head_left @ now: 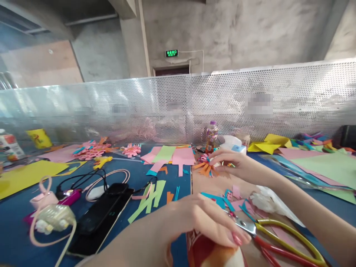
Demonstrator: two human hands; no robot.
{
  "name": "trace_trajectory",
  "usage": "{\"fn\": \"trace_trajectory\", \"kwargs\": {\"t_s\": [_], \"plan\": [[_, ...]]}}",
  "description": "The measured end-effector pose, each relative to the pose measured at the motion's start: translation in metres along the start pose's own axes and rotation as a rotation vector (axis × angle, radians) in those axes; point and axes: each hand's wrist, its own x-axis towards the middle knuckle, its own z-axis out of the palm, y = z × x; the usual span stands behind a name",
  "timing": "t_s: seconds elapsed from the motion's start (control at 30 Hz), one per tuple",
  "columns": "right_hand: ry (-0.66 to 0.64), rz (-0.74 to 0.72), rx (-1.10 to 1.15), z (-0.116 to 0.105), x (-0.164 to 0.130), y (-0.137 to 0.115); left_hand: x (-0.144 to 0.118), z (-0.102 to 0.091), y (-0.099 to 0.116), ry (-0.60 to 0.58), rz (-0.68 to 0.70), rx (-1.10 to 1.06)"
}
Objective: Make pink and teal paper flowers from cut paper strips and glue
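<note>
The person's left hand (205,218) lies over the top of a red packet (205,250) at the near edge of view, its fingers bent and close together; whether they grip it, one cannot tell. Beside it, scissors (247,226) rest among paper scraps (236,204). Farther off, the right hand (229,161) reaches to an orange paper flower (207,170) on the brown board (198,185), before a bottle (211,135). Its fingers are bent at the flower; whether they pinch it is unclear.
</note>
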Motion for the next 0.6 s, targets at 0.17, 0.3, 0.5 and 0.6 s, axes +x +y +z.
{"fn": "trace_trajectory", "kwargs": {"t_s": [0.17,0.3,0.5,0.6], "plan": [[-0.049,-0.044,-0.005,0.002,0.001,0.004,-0.003,0.004,0.044,0.079,0.073,0.08],[-0.089,-0.036,-0.021,0.002,0.001,0.007,-0.008,0.006,0.057,0.119,0.142,0.105],[-0.155,-0.012,-0.013,0.0,-0.003,0.003,-0.005,0.003,0.056,0.167,0.279,0.177],[-0.18,-0.015,-0.037,-0.002,-0.003,-0.006,-0.002,0.001,0.069,0.164,0.35,0.25]]}}
